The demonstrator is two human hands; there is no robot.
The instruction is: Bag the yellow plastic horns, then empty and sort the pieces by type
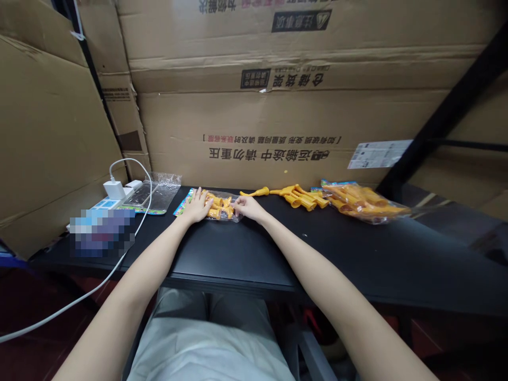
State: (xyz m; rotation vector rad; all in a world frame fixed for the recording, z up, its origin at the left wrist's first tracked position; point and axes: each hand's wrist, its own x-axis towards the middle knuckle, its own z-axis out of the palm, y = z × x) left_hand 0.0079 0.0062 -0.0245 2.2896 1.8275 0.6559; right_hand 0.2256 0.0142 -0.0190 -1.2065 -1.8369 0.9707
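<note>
A clear plastic bag (236, 216) with a colourful printed header lies flat on the black table, holding several orange plastic horn-shaped pieces (215, 213). Across its left part rests my left hand (196, 207), palm down with the fingers stretched out. At the bag's right end, my right hand (249, 208) is closed in a pinch on the plastic edge. Just behind that hand lies a loose orange horn-shaped piece (260, 192). More loose orange pieces (301, 199) are heaped farther right, beside a filled bag (363, 203) of the same kind.
Flat clear bags (159, 197) lie at the left, near a power strip (105, 203) with a white charger (114, 189). Its white cable (138, 225) runs over the table's left front edge. A cardboard wall (257, 116) stands behind; a black post (440, 116) slants at the right.
</note>
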